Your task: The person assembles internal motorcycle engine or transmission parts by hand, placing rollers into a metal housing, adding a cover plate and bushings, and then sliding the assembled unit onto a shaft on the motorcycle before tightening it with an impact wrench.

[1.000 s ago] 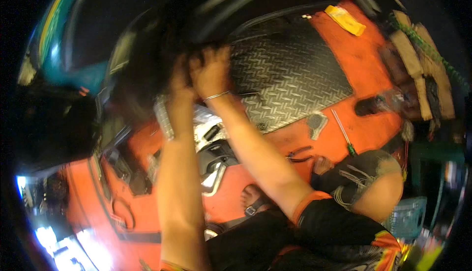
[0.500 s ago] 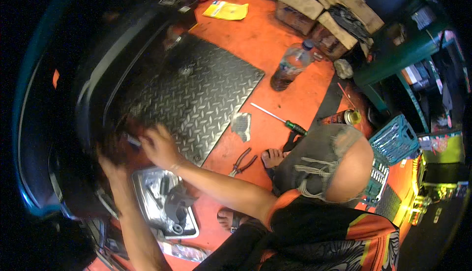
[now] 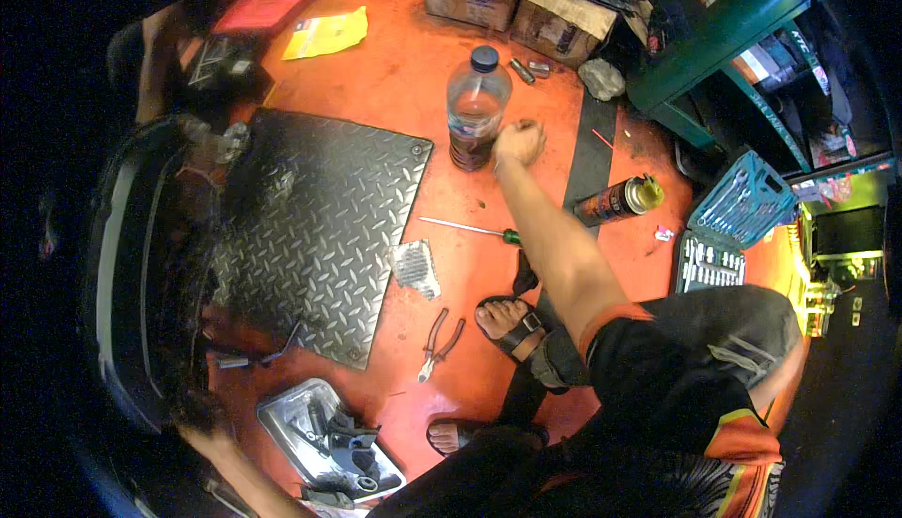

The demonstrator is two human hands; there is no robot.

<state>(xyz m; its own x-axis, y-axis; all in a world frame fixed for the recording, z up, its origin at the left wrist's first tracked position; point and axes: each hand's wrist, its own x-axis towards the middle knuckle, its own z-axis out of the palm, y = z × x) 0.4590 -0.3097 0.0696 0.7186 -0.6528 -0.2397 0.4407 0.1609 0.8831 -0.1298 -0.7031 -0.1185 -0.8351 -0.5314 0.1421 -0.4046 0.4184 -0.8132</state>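
My right hand (image 3: pixel 521 143) is reached out over the orange floor with its fingers curled closed. It is right beside a clear plastic bottle (image 3: pixel 477 105) with dark liquid at the bottom; whether they touch, I cannot tell. Anything inside the fist is hidden. My left hand (image 3: pixel 202 429) is at the lower part of a dark, curved vehicle panel (image 3: pixel 120 264), its fingers lost in shadow. Nearby lie a bent metal rod (image 3: pixel 293 338) and a small silver piece (image 3: pixel 232 362). Under my right forearm lies a green-handled screwdriver (image 3: pixel 460 226).
Pliers (image 3: pixel 439 344), a tray of dark parts (image 3: pixel 396 480) and a treadplate (image 3: pixel 324 208) lie on the floor. A spray can (image 3: pixel 620 201) and an open teal socket set (image 3: pixel 742 201) are at right. Cardboard boxes (image 3: pixel 554 30) stand at the back; another person's limb (image 3: pixel 153 67) shows far left.
My right hand has left the dark panel and swung right to the bottle. My left hand has moved lower along the panel. The view has shifted too.
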